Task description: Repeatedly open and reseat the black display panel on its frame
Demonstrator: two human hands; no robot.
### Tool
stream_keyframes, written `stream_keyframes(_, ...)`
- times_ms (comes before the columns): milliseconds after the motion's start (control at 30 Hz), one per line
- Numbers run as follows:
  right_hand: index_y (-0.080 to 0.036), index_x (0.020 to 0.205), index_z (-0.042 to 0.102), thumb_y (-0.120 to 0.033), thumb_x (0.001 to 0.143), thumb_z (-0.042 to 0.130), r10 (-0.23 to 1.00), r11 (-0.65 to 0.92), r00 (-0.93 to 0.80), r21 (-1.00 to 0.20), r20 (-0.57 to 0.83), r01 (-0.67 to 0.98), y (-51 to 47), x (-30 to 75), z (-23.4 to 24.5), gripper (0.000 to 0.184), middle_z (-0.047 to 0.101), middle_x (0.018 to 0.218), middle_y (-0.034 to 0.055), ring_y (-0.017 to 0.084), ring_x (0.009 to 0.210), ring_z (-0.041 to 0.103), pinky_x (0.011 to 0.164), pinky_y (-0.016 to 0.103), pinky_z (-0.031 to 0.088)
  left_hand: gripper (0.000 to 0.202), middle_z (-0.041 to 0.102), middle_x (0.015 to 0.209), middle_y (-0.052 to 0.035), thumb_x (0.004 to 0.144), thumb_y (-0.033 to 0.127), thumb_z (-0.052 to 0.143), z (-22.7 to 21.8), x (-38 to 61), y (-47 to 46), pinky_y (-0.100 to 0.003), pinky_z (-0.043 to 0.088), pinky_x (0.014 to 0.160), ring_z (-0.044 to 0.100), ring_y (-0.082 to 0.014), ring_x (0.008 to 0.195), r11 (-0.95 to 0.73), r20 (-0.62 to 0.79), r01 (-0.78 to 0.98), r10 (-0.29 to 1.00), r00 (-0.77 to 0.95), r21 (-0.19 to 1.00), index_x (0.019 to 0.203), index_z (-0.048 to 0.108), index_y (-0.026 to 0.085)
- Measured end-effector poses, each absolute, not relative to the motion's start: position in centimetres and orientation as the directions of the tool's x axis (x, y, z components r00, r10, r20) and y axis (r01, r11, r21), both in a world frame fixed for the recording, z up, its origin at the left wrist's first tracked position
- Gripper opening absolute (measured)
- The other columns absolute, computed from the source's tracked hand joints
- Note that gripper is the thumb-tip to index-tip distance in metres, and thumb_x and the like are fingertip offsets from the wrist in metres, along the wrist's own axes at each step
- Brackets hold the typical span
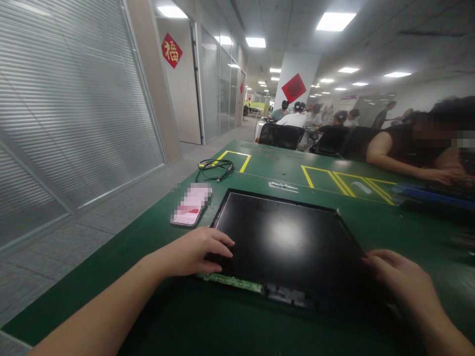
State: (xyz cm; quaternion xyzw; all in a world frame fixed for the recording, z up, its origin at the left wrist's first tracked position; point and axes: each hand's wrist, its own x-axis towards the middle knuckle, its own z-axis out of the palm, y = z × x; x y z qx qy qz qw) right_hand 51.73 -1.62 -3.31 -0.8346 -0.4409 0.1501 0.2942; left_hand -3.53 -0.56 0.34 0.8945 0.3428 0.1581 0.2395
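A black LCD screen panel (252, 222) lies flat on the green table, a bright light reflected in its surface. Along its near edge runs an exposed green circuit board (235, 283), with dark parts to the right of it. My left hand (200, 251) is over the panel's left edge near the front corner, fingers apart and slightly bent; whether the fingertips touch the screen is unclear. At the panel's right edge, my right hand (401, 277) pinches the border between thumb and fingers. The underside of the panel is hidden.
Left of the panel lies a phone (189, 210), behind it a coiled black cable (215, 170). A crumpled whitish strip (283, 187) and yellow tape outlines (326, 180) mark the green table (111, 282). Another person (411, 143) works at the right, beside a blue-edged object (434, 195).
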Motion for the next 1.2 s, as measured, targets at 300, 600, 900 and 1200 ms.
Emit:
stream_keyframes(300, -0.033, 0.081, 0.080, -0.059, 0.077, 0.066, 0.828, -0.415, 0.560, -0.644, 0.025, 0.643, -1.6, 51.9, -3.6, 0.029, 0.080, 0.068, 0.0096, 0.036, 0.065, 0.074, 0.069, 0.050, 0.062, 0.028, 0.089, 0.146, -0.0099, 0.096, 0.022, 0.088, -0.2, -3.6, -0.3, -0.049, 0.064, 0.119, 0.084, -0.0345, 0.132, -0.674, 0.155, 0.506, 0.670, 0.726, 0.539, 0.119, 0.098, 0.034)
stream_keyframes(600, -0.032, 0.083, 0.081, -0.060, 0.078, 0.067, 0.823, -0.431, 0.568, -0.636, 0.013, 0.640, -1.7, 51.9, -3.5, 0.031, 0.083, 0.074, 0.0095, 0.036, 0.067, 0.075, 0.074, 0.052, 0.063, 0.021, 0.089, 0.146, -0.0111, 0.098, 0.023, 0.087, -0.2, -3.5, -0.4, -0.050, 0.063, 0.120, 0.084, -0.0349, 0.133, -0.666, 0.143, 0.506, 0.671, 0.728, 0.548, 0.113, 0.098, 0.033)
stream_keyframes(900, -0.033, 0.082, 0.079, -0.057, 0.078, 0.063, 0.818, -0.445, 0.576, -0.630, 0.004, 0.637, -1.7, 51.5, -3.2, 0.029, 0.083, 0.077, 0.0092, 0.036, 0.070, 0.077, 0.080, 0.052, 0.063, 0.028, 0.080, 0.161, -0.0143, 0.095, 0.034, 0.092, 0.0, -3.5, -0.7, -0.052, 0.061, 0.123, 0.076, -0.0384, 0.147, -0.579, 0.105, 0.595, 0.760, 0.641, 0.558, 0.122, 0.095, 0.030)
stream_keyframes(1200, -0.034, 0.084, 0.077, -0.061, 0.077, 0.059, 0.830, -0.419, 0.553, -0.565, 0.078, 0.710, -1.8, 50.6, -2.7, 0.033, 0.085, 0.084, 0.0107, 0.040, 0.086, 0.078, 0.083, 0.052, 0.060, 0.043, 0.076, 0.166, -0.0193, 0.112, 0.033, 0.059, -3.4, -3.4, 0.8, -0.063, 0.050, 0.135, 0.065, -0.0412, 0.158, -0.452, 0.208, 0.806, 0.892, 0.402, 0.381, 0.142, 0.088, 0.024)
